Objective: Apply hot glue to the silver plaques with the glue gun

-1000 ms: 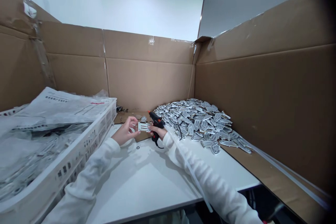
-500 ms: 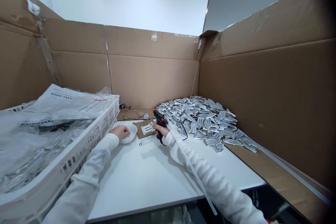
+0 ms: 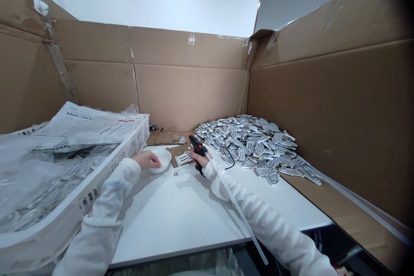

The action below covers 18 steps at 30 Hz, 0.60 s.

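My left hand [image 3: 148, 159] is over the white bowl [image 3: 166, 158], its fingers pinched together at the inside of the rim; whatever they hold is too small to make out. Wrapped round a black and orange hot glue gun [image 3: 198, 146] is my right hand [image 3: 203, 160]. The gun's orange tip points up and away, and a long translucent glue stick [image 3: 237, 209] trails from its back over my right sleeve. Beside the gun, a flat white slotted piece [image 3: 183, 159] lies on a small cardboard sheet [image 3: 174, 152]. A tiny dark ring [image 3: 175, 174] lies on the white table [image 3: 171, 220].
A big pile of flat silvery-white pieces [image 3: 249, 140] covers the back right. On the left stands a white plastic basket [image 3: 131, 148] with bagged parts and a printed sheet [image 3: 93, 125] on top. Tall cardboard walls [image 3: 190, 90] enclose the back and sides.
My left hand stays at the bowl, with its fingers now lower towards the rim. The glue gun stays in my right hand almost in place. The whole view has shifted slightly.
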Motion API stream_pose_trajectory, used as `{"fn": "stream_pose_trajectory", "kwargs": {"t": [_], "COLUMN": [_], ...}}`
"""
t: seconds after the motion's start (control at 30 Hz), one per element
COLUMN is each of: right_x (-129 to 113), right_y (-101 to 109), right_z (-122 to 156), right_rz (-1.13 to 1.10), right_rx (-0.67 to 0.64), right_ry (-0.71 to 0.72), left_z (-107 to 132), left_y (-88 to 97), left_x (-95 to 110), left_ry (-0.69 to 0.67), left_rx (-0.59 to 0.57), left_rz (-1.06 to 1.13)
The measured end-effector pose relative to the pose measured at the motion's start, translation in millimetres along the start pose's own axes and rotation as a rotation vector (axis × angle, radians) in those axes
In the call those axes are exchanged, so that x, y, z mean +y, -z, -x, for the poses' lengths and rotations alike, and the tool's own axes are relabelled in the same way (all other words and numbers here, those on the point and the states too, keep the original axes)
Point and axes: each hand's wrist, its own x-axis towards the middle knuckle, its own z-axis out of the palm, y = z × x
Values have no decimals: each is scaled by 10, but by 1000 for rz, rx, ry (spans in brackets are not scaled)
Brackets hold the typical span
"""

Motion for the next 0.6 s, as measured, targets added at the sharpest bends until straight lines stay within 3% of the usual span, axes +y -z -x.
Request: {"fn": "stream_pose_trajectory", "kwargs": {"t": [0.13, 0.37, 0.47, 0.6], "right_x": [-16, 46, 122, 204], "right_y": [-6, -15, -11, 0], "right_z": [35, 24, -18, -73], "right_rz": [16, 56, 62, 71], "right_rx": [3, -14, -30, -53], "right_ry": [12, 41, 67, 99], "left_z": [-5, -77, -124, -185], "left_y": [36, 17, -43, -141], "left_x": [16, -55, -68, -51], "left_ry": [-36, 34, -19, -125], "left_rx": [120, 440, 433, 303], "left_rz": [57, -171, -151, -11]}}
